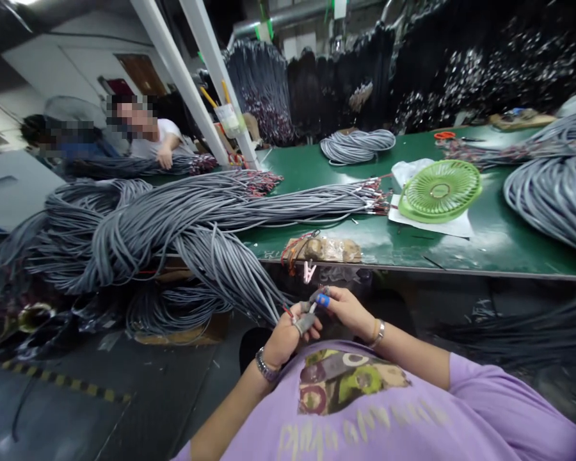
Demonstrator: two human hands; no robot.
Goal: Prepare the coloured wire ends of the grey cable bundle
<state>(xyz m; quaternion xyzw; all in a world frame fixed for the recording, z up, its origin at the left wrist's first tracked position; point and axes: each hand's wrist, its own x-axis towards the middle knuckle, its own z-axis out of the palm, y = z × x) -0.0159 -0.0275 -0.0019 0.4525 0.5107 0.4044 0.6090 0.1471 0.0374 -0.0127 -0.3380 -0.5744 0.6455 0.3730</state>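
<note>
My left hand (288, 333) is closed round the ends of several grey cables (230, 269) that drape off the green table (484, 246) toward my lap. Grey tape covers its thumb tip. My right hand (348, 310) meets it from the right, fingers pinched on a cable end between the two hands; a blue wrap covers one fingertip. Small red wire ends stick out by the left thumb. Both wrists carry bracelets, and a purple shirt fills the bottom of the view.
Big bundles of grey cable (139, 224) lie over the table's left end and more at the right (552, 192). A green fan grille (439, 190) rests on white paper. A pink clip (309, 272) hangs at the table edge. A person in white (158, 137) sits far left.
</note>
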